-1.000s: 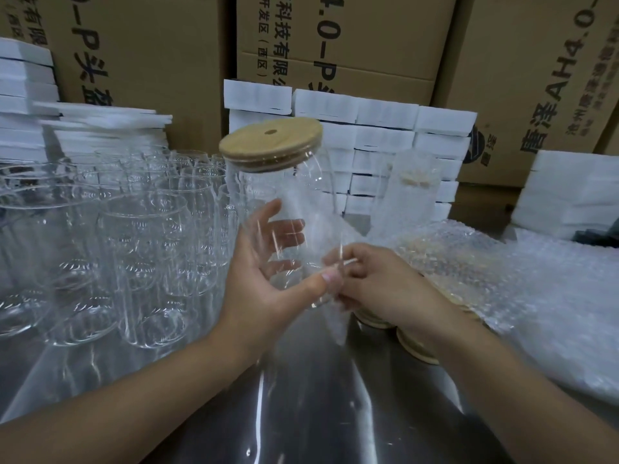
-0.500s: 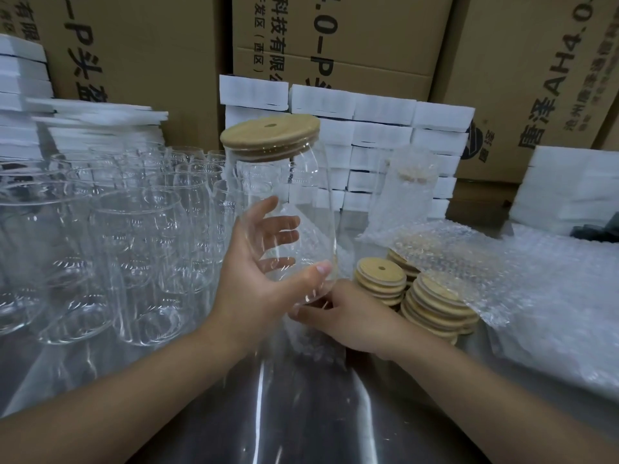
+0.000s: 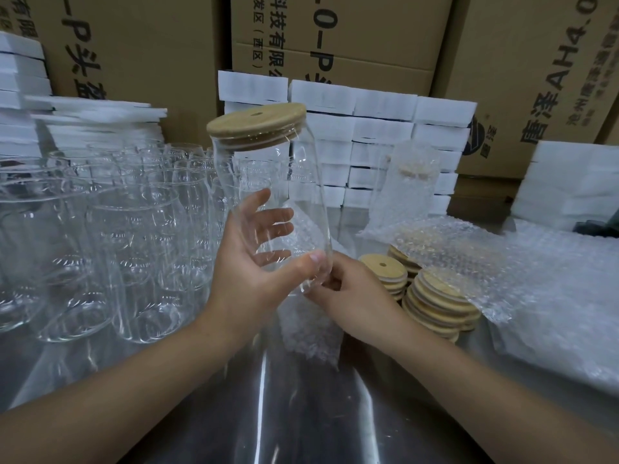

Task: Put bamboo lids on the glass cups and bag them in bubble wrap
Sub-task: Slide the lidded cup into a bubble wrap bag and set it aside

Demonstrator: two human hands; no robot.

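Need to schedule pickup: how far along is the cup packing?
Done: one wrapped cup stands at the back. In hand: the left hand holds a glass cup with bamboo lid on; the right hand holds a bubble bag at its base. Remaining: many bare cups, stacked lids.

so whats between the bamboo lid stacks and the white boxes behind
Head view: a bubble-wrapped cup stands there, behind the lid stacks, before the white boxes, loose bubble wrap at its foot.

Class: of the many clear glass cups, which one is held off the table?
The clear glass cup capped with a round bamboo lid, gripped by the left hand; the other bare cups stand lidless on the table.
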